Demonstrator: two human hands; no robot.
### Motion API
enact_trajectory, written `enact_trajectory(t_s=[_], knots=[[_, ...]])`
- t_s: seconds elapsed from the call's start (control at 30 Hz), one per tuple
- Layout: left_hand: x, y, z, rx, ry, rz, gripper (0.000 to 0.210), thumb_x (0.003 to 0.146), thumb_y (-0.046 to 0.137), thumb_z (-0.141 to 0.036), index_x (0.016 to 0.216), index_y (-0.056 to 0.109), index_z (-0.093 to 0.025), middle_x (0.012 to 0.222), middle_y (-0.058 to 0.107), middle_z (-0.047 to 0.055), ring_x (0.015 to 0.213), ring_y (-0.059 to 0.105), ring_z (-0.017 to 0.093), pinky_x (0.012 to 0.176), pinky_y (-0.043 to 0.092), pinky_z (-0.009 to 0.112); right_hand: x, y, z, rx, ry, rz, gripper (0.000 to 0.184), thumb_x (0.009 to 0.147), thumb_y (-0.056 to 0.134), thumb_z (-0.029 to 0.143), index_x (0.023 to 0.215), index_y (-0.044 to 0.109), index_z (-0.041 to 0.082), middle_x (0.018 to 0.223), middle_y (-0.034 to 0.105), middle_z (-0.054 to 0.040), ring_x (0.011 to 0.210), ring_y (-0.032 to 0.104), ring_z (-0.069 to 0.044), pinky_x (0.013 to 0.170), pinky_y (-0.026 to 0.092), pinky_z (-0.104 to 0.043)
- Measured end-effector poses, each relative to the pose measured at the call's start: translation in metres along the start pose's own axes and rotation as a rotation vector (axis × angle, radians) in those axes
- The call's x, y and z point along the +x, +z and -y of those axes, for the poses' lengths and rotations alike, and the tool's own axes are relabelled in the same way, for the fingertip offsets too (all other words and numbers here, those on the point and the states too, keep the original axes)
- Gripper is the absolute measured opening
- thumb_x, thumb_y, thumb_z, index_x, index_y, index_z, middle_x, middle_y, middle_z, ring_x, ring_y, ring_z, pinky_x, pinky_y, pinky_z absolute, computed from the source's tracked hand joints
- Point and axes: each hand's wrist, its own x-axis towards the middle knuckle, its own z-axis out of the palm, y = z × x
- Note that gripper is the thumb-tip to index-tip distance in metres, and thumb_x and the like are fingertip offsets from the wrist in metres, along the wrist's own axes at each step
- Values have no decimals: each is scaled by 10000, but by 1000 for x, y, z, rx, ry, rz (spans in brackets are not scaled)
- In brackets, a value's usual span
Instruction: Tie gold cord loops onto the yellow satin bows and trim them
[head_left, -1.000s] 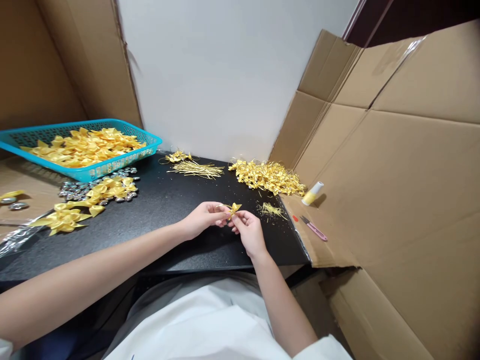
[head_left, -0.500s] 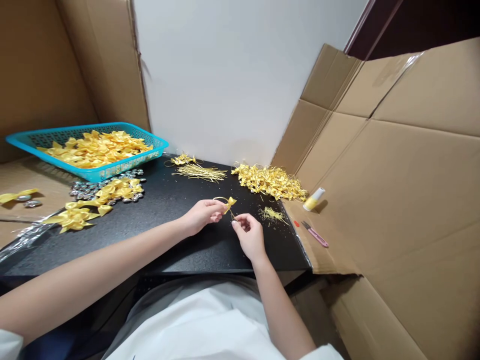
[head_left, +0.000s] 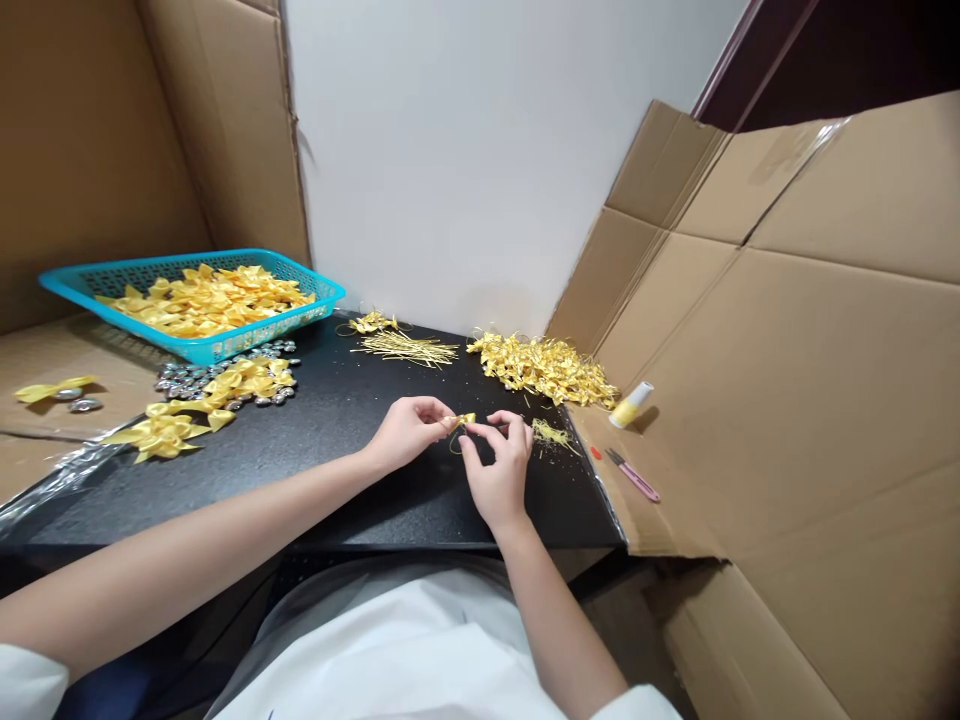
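A small yellow ribbon bow (head_left: 467, 419) is pinched in the fingertips of my left hand (head_left: 411, 432), just above the black table. From beneath the bow curves a thin gold cord loop (head_left: 454, 446). Close against it on the right is my right hand (head_left: 499, 465), thumb and forefinger tips nearly together at the cord, other fingers raised. The fine contact there is too small to make out fully. Behind the hands lie a bundle of straight gold cords (head_left: 409, 348) and a heap of finished-looking small bows (head_left: 544, 368).
A turquoise basket (head_left: 206, 350) of yellow ribbon pieces stands at the left. Before it lie silvery oval pieces (head_left: 180, 382) and yellow ribbon flowers (head_left: 161, 436). Right of my hands are cord scraps (head_left: 551, 433), a small bottle (head_left: 631, 405) and pink thread snips (head_left: 634, 475). Cardboard walls (head_left: 825, 380) enclose the table.
The bow has turned sideways in my left fingers, and its cord loop now hangs below. My right hand has moved up to the bow, with its fingers spread more. The view has shifted slightly.
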Motion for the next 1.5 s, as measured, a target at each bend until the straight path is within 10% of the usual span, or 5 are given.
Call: enact_trajectory(t_s=[0.33, 0.83, 1.17, 1.5], knots=[[-11, 3, -1, 251, 271, 1, 192, 760, 616, -322, 719, 659, -140, 618, 631, 12, 567, 536, 120, 533, 414, 210, 6, 11, 5, -65, 80, -7, 70, 805, 641, 219, 792, 709, 206, 913, 564, -50, 893, 487, -209, 842, 389, -364], [0, 6, 4, -2, -54, 96, 213, 610, 733, -337, 634, 671, -134, 567, 645, 19, 525, 563, 128, 523, 416, 223, 3, 14, 1, 5, 37, -82, 141, 894, 485, 205, 808, 595, 184, 979, 514, -78, 958, 489, -213, 905, 387, -400], [1, 4, 0, -180, -227, 169, 271, 582, 781, -357, 683, 691, -122, 573, 647, 25, 536, 546, 105, 547, 426, 219, 1, 14, 0, 732, 327, 47, 159, 922, 475, 347, 903, 504, 192, 850, 696, -55, 627, 660, -130, 649, 557, -291], [3, 3, -1, -173, -267, 203, 248, 580, 787, -337, 667, 708, -120, 610, 668, 44, 557, 549, 103, 550, 420, 217, 7, 12, -6, 1052, 634, 21, 304, 628, 798, 348, 816, 694, 133, 797, 753, -75, 698, 717, -178, 689, 594, -303]])
